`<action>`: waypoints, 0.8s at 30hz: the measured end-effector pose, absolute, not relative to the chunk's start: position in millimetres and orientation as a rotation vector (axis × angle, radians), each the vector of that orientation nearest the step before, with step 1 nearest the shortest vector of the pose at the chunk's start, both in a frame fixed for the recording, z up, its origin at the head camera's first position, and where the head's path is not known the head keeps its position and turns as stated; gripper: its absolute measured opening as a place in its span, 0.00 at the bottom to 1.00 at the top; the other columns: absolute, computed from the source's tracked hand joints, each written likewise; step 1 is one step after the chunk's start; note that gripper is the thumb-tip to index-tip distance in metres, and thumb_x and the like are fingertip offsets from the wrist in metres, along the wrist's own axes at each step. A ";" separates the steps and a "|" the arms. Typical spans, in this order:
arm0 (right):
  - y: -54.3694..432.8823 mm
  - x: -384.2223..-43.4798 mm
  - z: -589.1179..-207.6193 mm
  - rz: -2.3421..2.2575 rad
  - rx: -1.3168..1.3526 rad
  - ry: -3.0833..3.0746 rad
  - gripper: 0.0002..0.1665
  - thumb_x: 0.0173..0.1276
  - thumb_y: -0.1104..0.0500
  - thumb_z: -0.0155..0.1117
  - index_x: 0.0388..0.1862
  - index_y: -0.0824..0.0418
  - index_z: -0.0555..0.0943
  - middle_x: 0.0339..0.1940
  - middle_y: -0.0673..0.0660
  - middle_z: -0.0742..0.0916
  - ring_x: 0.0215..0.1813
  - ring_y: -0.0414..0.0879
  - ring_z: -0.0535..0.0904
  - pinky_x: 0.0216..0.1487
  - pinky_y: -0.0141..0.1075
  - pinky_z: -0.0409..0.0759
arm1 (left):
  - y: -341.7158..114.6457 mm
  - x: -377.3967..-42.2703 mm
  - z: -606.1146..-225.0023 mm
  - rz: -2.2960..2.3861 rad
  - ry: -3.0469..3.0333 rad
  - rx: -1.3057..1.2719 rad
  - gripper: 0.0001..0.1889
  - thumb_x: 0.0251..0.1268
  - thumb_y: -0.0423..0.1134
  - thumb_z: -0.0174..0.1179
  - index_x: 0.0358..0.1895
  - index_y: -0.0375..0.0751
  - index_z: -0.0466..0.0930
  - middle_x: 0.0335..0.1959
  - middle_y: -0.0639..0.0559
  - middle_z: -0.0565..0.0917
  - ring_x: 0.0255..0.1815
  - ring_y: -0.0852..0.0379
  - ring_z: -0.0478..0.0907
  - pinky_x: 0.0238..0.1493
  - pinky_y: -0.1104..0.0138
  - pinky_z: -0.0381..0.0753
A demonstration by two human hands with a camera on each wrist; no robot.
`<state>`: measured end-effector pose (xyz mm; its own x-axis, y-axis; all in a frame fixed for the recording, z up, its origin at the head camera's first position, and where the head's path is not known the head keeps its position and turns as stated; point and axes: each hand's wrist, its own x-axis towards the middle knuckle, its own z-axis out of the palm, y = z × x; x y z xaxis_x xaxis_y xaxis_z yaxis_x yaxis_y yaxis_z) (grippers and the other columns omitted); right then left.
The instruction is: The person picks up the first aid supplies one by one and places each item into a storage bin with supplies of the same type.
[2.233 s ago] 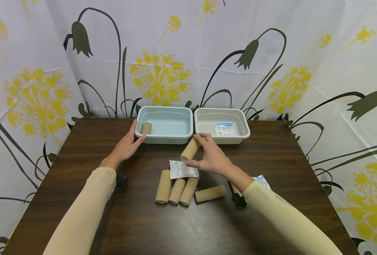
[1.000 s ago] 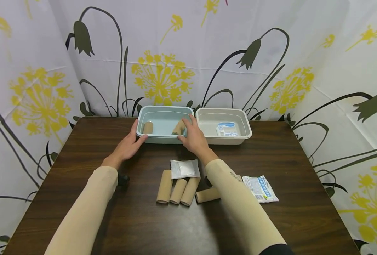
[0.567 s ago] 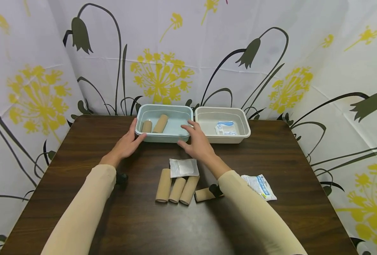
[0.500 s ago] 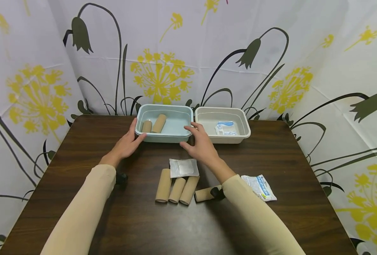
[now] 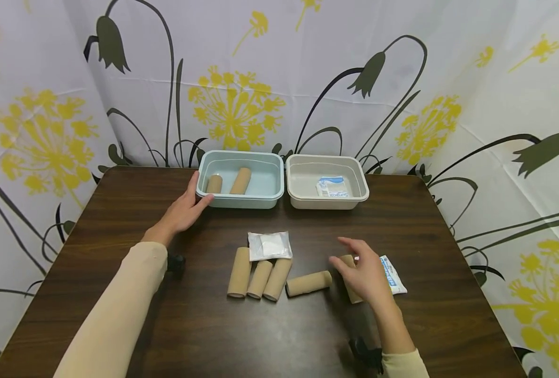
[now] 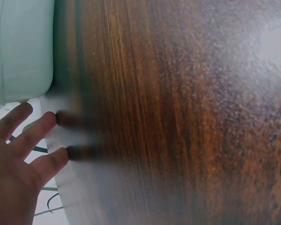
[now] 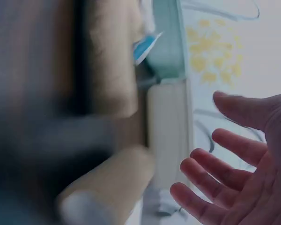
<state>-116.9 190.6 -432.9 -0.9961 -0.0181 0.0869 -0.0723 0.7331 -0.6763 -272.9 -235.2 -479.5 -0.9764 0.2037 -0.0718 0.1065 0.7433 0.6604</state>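
In the head view my left hand point(image 5: 181, 211) rests at the left end of the light blue tub point(image 5: 241, 201), fingers straight along its side. Two cardboard tubes, a short one point(image 5: 214, 184) and a longer one point(image 5: 240, 181), lie inside that tub. My right hand point(image 5: 368, 273) hovers with spread fingers over a cardboard tube point(image 5: 352, 294) at the right, partly covering it. Nothing is in its grasp; the right wrist view shows the fingers point(image 7: 215, 183) apart from the blurred tube point(image 7: 110, 187). A blue-and-white packet point(image 5: 393, 275) lies just beyond this hand, partly hidden.
A beige tub point(image 5: 327, 203) beside the blue one holds a white-and-blue packet point(image 5: 332, 187). Mid-table, a white packet point(image 5: 270, 245) overlaps the far ends of three cardboard tubes point(image 5: 259, 279). Another tube point(image 5: 309, 283) lies sideways to their right. A patterned curtain point(image 5: 279, 63) hangs behind the table.
My right hand put a cardboard tube into the blue tub and let go; the tube shifted left inside. The hand then moved right and nearer, over another tube. My left hand stayed at the tub.
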 end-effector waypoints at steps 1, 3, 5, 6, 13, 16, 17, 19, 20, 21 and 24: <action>195.6 -109.6 -436.7 1.088 0.034 -2.871 0.29 0.61 0.55 0.74 0.61 0.59 0.80 0.56 0.58 0.82 0.56 0.56 0.79 0.50 0.52 0.76 | -235.5 -272.9 -478.9 1.047 2.800 0.249 0.44 0.74 0.65 0.39 0.78 0.57 0.20 0.78 0.34 0.46 0.74 0.29 0.50 0.66 0.34 0.50; 203.0 -97.1 -444.2 1.011 -0.015 -2.892 0.29 0.60 0.56 0.75 0.60 0.59 0.80 0.55 0.59 0.83 0.54 0.56 0.80 0.47 0.52 0.76 | -236.4 -272.4 -477.9 1.044 2.798 0.241 0.44 0.74 0.66 0.39 0.78 0.58 0.19 0.78 0.34 0.45 0.74 0.29 0.50 0.66 0.34 0.49; 207.7 -88.1 -450.8 0.928 -0.045 -2.905 0.28 0.59 0.56 0.75 0.59 0.59 0.81 0.54 0.59 0.83 0.52 0.55 0.80 0.44 0.52 0.76 | -237.3 -272.0 -477.7 1.042 2.796 0.235 0.44 0.74 0.66 0.38 0.77 0.59 0.19 0.78 0.35 0.45 0.74 0.29 0.49 0.66 0.34 0.49; 209.2 -84.8 -454.2 0.891 -0.062 -2.909 0.28 0.59 0.56 0.76 0.59 0.59 0.81 0.53 0.58 0.83 0.51 0.55 0.80 0.43 0.52 0.76 | -237.6 -271.9 -477.9 1.040 2.795 0.234 0.44 0.74 0.66 0.38 0.77 0.59 0.18 0.78 0.35 0.45 0.74 0.29 0.49 0.66 0.34 0.49; 212.8 -74.3 -467.9 0.824 -0.113 -2.910 0.30 0.54 0.59 0.78 0.58 0.59 0.82 0.49 0.59 0.84 0.49 0.54 0.80 0.43 0.52 0.76 | -239.1 -271.4 -481.2 1.063 2.795 0.260 0.44 0.74 0.65 0.39 0.77 0.58 0.19 0.78 0.34 0.46 0.74 0.30 0.50 0.66 0.35 0.51; 213.9 -72.5 -470.5 0.817 -0.121 -2.904 0.32 0.53 0.61 0.78 0.59 0.59 0.81 0.48 0.58 0.84 0.48 0.53 0.80 0.44 0.53 0.76 | -238.6 -272.2 -481.7 1.071 2.797 0.271 0.44 0.75 0.65 0.39 0.78 0.57 0.20 0.78 0.34 0.47 0.74 0.31 0.50 0.66 0.36 0.52; 214.2 -72.3 -471.1 0.813 -0.123 -2.903 0.32 0.52 0.61 0.78 0.59 0.59 0.81 0.48 0.58 0.84 0.48 0.54 0.80 0.44 0.53 0.76 | -238.4 -272.5 -481.5 1.067 2.797 0.271 0.44 0.74 0.65 0.39 0.77 0.57 0.19 0.78 0.34 0.46 0.74 0.31 0.50 0.66 0.36 0.51; 214.6 -71.9 -471.8 0.800 -0.125 -2.907 0.33 0.52 0.61 0.78 0.60 0.58 0.81 0.49 0.59 0.84 0.49 0.55 0.80 0.44 0.53 0.76 | -238.1 -273.2 -481.0 1.063 2.795 0.268 0.44 0.74 0.65 0.39 0.77 0.58 0.19 0.78 0.35 0.46 0.75 0.31 0.49 0.66 0.36 0.51; 214.7 -71.6 -472.1 0.793 -0.129 -2.911 0.34 0.51 0.61 0.78 0.60 0.58 0.80 0.49 0.59 0.84 0.49 0.55 0.80 0.44 0.54 0.76 | -237.8 -273.4 -480.5 1.062 2.792 0.267 0.44 0.74 0.65 0.39 0.77 0.58 0.19 0.78 0.35 0.46 0.75 0.31 0.49 0.66 0.35 0.51; 214.9 -71.4 -472.7 0.778 -0.127 -2.917 0.35 0.51 0.61 0.78 0.61 0.58 0.80 0.50 0.60 0.83 0.50 0.56 0.80 0.44 0.55 0.76 | -237.9 -273.7 -480.3 1.061 2.790 0.264 0.44 0.74 0.65 0.39 0.77 0.58 0.19 0.78 0.35 0.45 0.75 0.31 0.49 0.67 0.36 0.50; 214.9 -70.9 -475.5 0.724 -0.119 -2.940 0.36 0.51 0.61 0.78 0.62 0.58 0.79 0.53 0.61 0.82 0.52 0.58 0.79 0.43 0.57 0.77 | -238.1 -273.8 -480.0 1.063 2.791 0.260 0.44 0.74 0.65 0.39 0.77 0.59 0.19 0.78 0.35 0.45 0.75 0.31 0.49 0.67 0.36 0.50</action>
<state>-70.9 214.9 -475.5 -0.9907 0.1029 0.0893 0.0496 0.8832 -0.4665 -273.8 -238.1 -480.0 -0.9747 0.2115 -0.0721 0.1100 0.7350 0.6691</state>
